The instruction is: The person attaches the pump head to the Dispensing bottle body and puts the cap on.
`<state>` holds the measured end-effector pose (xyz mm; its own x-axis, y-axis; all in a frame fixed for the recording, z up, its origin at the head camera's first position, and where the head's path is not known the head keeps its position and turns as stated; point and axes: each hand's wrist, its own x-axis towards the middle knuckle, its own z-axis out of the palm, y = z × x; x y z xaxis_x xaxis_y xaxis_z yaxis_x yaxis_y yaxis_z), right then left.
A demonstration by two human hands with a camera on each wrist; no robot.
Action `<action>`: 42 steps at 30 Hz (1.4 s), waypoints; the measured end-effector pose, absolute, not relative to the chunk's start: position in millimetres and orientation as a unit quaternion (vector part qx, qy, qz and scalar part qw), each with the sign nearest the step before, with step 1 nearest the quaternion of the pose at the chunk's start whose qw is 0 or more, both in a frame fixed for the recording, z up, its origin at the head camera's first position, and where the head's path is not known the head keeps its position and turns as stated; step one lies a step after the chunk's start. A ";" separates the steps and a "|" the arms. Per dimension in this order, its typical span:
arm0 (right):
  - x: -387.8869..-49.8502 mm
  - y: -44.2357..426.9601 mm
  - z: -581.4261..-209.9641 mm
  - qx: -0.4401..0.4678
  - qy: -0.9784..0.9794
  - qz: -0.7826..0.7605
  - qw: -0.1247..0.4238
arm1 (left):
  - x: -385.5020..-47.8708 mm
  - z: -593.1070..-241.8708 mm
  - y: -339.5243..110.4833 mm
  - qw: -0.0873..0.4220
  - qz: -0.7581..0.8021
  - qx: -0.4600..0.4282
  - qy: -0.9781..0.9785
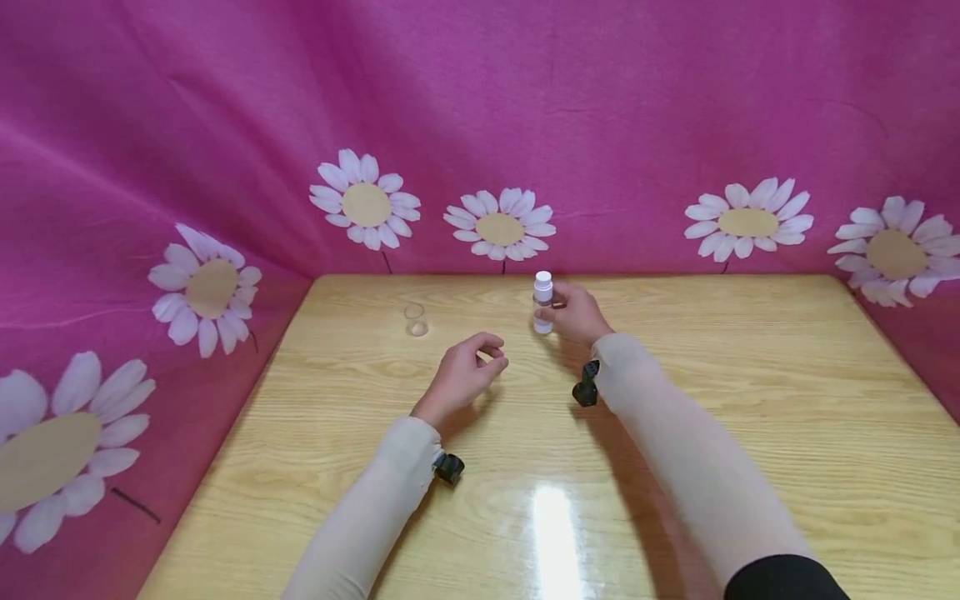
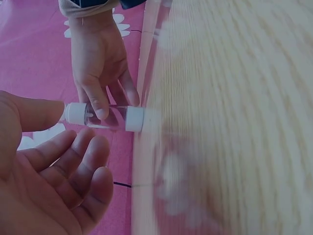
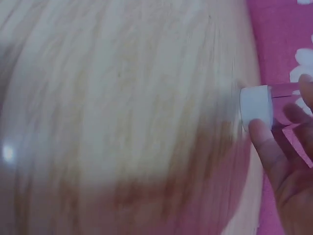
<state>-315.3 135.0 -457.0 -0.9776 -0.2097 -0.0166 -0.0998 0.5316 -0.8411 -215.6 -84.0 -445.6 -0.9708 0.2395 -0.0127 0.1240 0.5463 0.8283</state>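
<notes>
My right hand (image 1: pixel 577 315) grips a small clear bottle (image 1: pixel 543 304) with a white cap and a white base. The bottle is upright near the back edge of the table; whether its base touches the wood I cannot tell. In the right wrist view, one fingertip lies against the white base (image 3: pixel 257 107). My left hand (image 1: pixel 467 373), fingers loosely bent and holding nothing, hovers over the table to the left of the bottle. From the left wrist view, its thumb (image 2: pixel 41 115) appears in front of the bottle's cap end.
A small clear cup (image 1: pixel 416 323) stands on the wooden table (image 1: pixel 360 417), to the left of both hands. Pink cloth (image 1: pixel 600 125) with large white daisies hangs behind the table and along its sides. Each wrist carries a black camera.
</notes>
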 end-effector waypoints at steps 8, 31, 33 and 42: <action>-318.6 136.3 -464.7 -0.084 0.850 -0.512 0.097 | -219.6 -446.9 -80.7 0.075 0.469 0.113 0.873; -320.4 143.7 -467.8 -0.104 0.848 -0.502 0.137 | -278.3 -409.8 -160.7 0.011 0.409 -0.064 0.910; -320.3 142.9 -469.6 -0.106 0.849 -0.500 0.135 | -284.0 -417.2 -165.4 0.013 0.406 -0.073 0.911; -320.8 141.7 -469.5 -0.102 0.855 -0.496 0.110 | -301.1 -437.1 -167.9 -0.039 0.395 -0.079 0.914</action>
<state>-320.8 141.7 -469.5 -0.9552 -0.2828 -0.0874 -0.0646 0.4872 -0.8709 -301.1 -167.9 -437.1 -0.9846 -0.1749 0.0087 -0.1135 0.6751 0.7289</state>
